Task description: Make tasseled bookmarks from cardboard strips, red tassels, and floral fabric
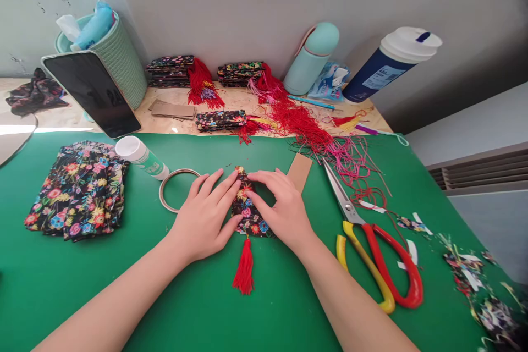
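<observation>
A black floral fabric piece [247, 212] lies on the green mat [181, 308] in the middle, with a red tassel [244, 268] hanging from its near edge. My left hand [205, 217] rests flat at the fabric's left side, fingers spread and fingertips on its edge. From the right, my right hand [282, 206] bends over the fabric, its thumb and forefinger on the right edge, close to each other but apart. Part of the fabric is hidden under the fingers. Behind the right hand lies a brown card strip [300, 171].
Large scissors [358, 220] with red and yellow handles lie at right, near scraps [466, 269]. A tape ring [163, 190], glue stick [142, 158] and floral fabric stack [78, 192] are at left. Behind stand a phone [93, 93], bottle [311, 60] and cup [388, 63]; red threads [299, 124] lie before them.
</observation>
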Demonstrator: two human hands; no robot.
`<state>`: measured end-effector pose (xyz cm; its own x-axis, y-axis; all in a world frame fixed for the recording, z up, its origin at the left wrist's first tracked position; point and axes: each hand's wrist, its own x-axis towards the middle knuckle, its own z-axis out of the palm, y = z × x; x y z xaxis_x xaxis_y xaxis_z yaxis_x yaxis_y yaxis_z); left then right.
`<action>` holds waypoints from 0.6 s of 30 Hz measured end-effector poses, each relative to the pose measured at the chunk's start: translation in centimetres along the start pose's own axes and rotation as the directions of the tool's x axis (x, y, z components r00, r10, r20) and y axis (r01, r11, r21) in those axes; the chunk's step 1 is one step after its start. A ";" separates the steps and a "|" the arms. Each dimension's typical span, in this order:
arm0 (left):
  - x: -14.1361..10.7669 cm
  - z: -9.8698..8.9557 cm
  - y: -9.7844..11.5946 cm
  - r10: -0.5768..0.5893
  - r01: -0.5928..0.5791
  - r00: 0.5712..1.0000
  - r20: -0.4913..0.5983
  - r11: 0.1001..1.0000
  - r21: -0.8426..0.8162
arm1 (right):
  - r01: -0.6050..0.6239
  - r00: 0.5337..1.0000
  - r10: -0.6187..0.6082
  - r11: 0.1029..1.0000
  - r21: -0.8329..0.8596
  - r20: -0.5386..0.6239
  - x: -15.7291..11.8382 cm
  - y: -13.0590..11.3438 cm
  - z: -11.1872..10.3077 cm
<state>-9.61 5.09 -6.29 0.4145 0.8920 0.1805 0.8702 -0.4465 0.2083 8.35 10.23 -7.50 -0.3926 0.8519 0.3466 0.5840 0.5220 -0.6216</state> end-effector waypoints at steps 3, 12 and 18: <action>0.0 -0.1 0.0 -0.001 0.001 1.000 0.021 1.000 -0.015 | -0.002 1.000 0.002 1.000 0.001 0.009 0.0 -0.1 0.0; -0.5 -0.5 0.0 0.081 -0.083 0.989 -0.120 0.996 -0.017 | -0.003 1.000 0.003 1.000 0.000 0.018 0.1 -0.1 -0.1; -1.5 -0.5 0.5 0.306 -0.337 0.911 -0.277 0.939 -0.071 | -0.013 1.000 0.013 1.000 0.001 0.024 0.1 -0.3 -0.3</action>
<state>-9.92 3.45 -5.97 0.5696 0.6564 0.4946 0.6588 -0.7245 0.2027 8.32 10.21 -7.06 -0.4020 0.8575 0.3211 0.5884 0.5107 -0.6269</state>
